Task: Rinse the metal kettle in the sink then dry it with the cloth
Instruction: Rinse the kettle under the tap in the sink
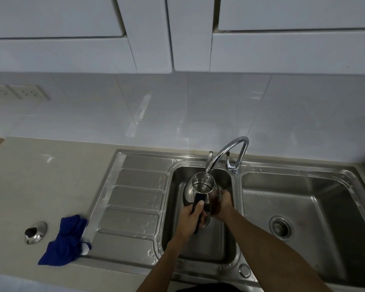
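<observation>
Head view: the metal kettle (201, 191) is held over the left basin of the sink (236, 268), its open mouth under the tap (230, 151), probably so the thin stream runs straight inside. Left hand (190, 218) fingers are curled round the dark handle, while right hand (223, 204) fingers press against the kettle's right side, steadying it. Left of the sink, the blue cloth (65, 243) and the lid (35, 232) wait on the table (30, 186).

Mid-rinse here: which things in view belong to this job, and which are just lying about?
In the job:
- shiny metal kettle, lid off, held by left hand and right hand
- curved chrome tap
- small left steel sink basin
- crumpled blue cloth
- round metal lid with black knob

Lying about:
- large right steel basin
- ribbed steel drainboard
- white wall sockets
</observation>
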Demonstrator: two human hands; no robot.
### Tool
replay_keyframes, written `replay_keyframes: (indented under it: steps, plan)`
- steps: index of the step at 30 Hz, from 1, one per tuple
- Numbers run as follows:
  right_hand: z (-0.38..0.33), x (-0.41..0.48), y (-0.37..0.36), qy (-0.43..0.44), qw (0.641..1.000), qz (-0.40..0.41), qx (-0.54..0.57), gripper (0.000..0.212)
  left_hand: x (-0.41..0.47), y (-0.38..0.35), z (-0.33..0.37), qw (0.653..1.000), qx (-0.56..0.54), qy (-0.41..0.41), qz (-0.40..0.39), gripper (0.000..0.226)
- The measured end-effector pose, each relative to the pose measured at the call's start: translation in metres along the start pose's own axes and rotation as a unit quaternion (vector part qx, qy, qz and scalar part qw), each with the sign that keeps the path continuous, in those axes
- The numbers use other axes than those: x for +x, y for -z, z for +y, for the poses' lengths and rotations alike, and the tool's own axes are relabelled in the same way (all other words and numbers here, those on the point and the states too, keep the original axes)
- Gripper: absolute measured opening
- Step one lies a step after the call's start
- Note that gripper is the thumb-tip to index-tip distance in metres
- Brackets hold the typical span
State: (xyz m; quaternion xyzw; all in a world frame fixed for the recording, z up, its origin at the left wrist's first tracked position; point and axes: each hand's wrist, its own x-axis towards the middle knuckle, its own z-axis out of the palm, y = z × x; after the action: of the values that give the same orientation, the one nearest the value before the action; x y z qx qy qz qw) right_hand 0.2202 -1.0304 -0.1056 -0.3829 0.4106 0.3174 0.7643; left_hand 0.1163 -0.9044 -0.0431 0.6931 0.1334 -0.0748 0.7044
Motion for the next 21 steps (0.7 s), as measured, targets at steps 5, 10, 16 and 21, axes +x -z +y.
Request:
replay_keyframes:
  steps: [5, 10, 16, 21]
  plan:
    - [-0.001, -0.003, -0.002, -0.005, 1.000, 0.005, -0.006, 0.074, 0.000, 0.001, 0.000, 1.000, 0.003, -0.001, 0.001, 0.040]
    - [-0.003, -0.005, -0.003, 0.007, 1.000, 0.027, -0.007, 0.070, 0.000, 0.001, 0.001, 1.000, 0.001, -0.004, 0.001, 0.040]
    - [-0.004, -0.001, 0.001, 0.003, 0.999, 0.027, -0.017, 0.072, 0.001, 0.000, 0.001, 1.000, 0.002, -0.007, 0.000, 0.040]
    - [-0.005, -0.010, -0.003, 0.003, 1.000, 0.016, -0.008, 0.067, 0.001, -0.001, -0.001, 1.000, -0.002, -0.008, 0.002, 0.040]
